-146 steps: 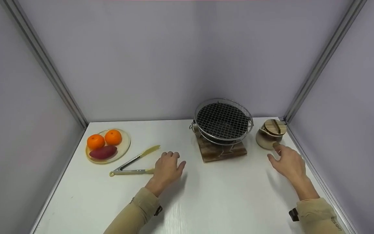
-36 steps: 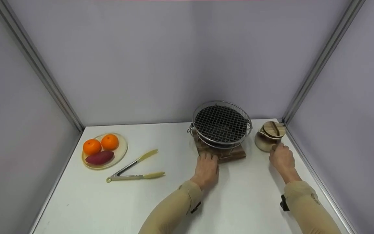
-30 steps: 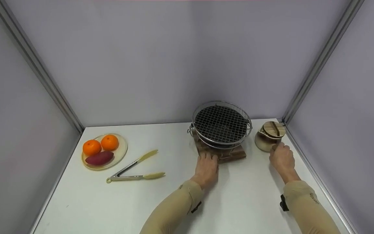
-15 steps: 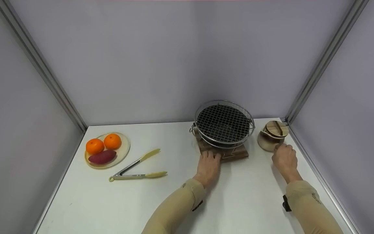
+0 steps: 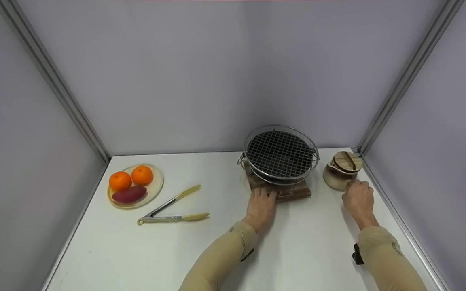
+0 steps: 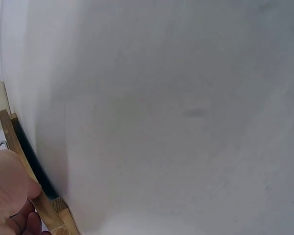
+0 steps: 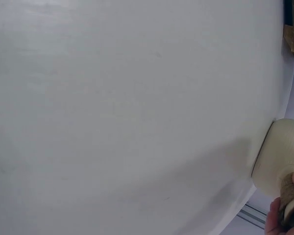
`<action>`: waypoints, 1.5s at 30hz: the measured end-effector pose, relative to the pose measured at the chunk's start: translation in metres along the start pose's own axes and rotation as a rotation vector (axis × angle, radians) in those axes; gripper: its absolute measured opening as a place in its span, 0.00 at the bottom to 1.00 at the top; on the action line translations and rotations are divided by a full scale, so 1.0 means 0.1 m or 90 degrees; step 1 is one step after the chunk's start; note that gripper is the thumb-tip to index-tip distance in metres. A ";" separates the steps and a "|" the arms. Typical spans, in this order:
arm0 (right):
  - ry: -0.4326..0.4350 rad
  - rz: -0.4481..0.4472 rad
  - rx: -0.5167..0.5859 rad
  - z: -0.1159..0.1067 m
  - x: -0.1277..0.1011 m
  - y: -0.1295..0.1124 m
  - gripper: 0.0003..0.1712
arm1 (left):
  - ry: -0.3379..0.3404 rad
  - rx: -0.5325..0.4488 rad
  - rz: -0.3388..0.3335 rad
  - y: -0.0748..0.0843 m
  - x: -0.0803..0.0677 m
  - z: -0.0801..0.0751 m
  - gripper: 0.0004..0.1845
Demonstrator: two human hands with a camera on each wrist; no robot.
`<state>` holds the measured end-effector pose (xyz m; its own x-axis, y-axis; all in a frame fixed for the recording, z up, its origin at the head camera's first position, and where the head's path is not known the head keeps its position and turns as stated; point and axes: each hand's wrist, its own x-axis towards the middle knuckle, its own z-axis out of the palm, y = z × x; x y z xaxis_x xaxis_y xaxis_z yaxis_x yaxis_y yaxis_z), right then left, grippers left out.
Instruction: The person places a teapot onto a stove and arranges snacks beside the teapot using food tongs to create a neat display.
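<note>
gripping the side handle of the ceramic pot point(image 5: 340, 174) with right hand point(image 5: 357, 198), far right beside the grill point(image 5: 280, 155); left hand point(image 5: 261, 205) flat against wooden base point(image 5: 280, 190). probably heavy, breakable; loose-looking lid point(image 5: 348, 160).

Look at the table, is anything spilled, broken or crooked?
Nothing stands out. The round wire-mesh grill sits level on its wooden base, the wooden-lidded pot stands upright, two oranges and a sweet potato stay on the yellow plate, and the tongs lie flat.
</note>
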<state>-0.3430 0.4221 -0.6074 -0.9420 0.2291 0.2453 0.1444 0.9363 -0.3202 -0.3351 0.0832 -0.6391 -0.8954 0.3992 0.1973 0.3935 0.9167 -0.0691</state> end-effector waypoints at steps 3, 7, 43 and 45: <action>0.015 -0.009 -0.003 0.01 -0.01 0.02 0.19 | -0.001 0.001 0.000 0.00 -0.01 0.00 0.15; 0.016 0.008 0.001 0.00 -0.03 0.03 0.21 | 0.005 0.006 -0.001 0.01 0.00 0.02 0.14; 0.034 -0.060 0.028 -0.81 0.07 -0.14 0.21 | -0.017 0.088 -0.006 0.06 -0.02 0.05 0.18; 0.040 -0.072 0.030 -0.86 0.07 -0.17 0.21 | -0.018 0.095 -0.006 0.05 -0.02 0.04 0.18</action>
<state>-0.3262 0.4304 -0.5217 -0.9303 0.1403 0.3389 0.0225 0.9440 -0.3292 -0.3320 0.0872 -0.6440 -0.9052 0.3888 0.1714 0.3515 0.9119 -0.2120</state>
